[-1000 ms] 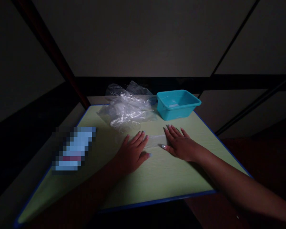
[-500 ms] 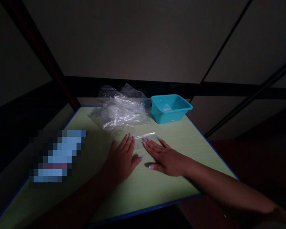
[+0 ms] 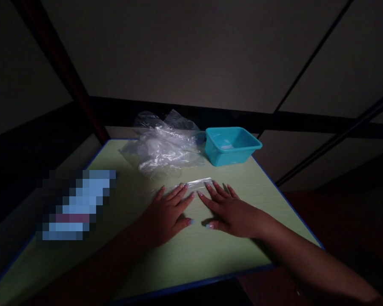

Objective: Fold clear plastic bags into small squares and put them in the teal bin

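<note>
A small clear plastic bag (image 3: 198, 184) lies flat on the pale green table, with a bright strip along its far edge. My left hand (image 3: 167, 214) rests palm down with fingers spread, its fingertips on the left part of the bag. On the right side, my right hand (image 3: 231, 210) also lies palm down, fingers apart, with its fingertips at the bag's right part. Both thumbs point inward and have a gap between them. Behind my left hand sits a crumpled heap of clear plastic bags (image 3: 166, 148).
A turquoise plastic basket (image 3: 232, 157) stands at the table's back right, with something small and pale inside. At the left is a pixelated bluish rectangle (image 3: 86, 199). The table (image 3: 178, 272) has a blue edge; dark panels rise behind it.
The fingers of both hands have spread wider on the small bag. My right hand has shifted slightly right, my left slightly as well. The view has tilted a little.
</note>
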A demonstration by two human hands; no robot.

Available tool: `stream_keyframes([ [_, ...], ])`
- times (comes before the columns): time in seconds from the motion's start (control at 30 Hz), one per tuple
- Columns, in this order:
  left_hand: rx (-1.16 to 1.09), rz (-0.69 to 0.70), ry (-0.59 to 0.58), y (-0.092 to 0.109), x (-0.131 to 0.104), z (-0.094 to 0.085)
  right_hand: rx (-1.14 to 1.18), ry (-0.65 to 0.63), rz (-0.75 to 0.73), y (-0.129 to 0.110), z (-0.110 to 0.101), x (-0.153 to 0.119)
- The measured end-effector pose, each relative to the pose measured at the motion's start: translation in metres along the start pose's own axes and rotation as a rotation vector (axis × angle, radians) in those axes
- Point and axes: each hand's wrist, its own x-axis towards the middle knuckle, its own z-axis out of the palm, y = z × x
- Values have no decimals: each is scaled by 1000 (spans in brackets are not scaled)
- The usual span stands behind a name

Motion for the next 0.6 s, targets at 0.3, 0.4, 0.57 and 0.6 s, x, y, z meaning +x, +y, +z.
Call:
stream_keyframes([
  [0.3,-28,-18,-40,4,0,-7,-38,320,33,10,-1,10],
  [0.4,-34,2,-5,5,0,-6,-40,247,-90,5,6,15],
  [0.57,-48,-30,7,8,-1,-5,-86,202,-46,4,17,23],
  [0.6,-65,-31,17,10,-2,-5,-95,213,-21,5,19,24],
])
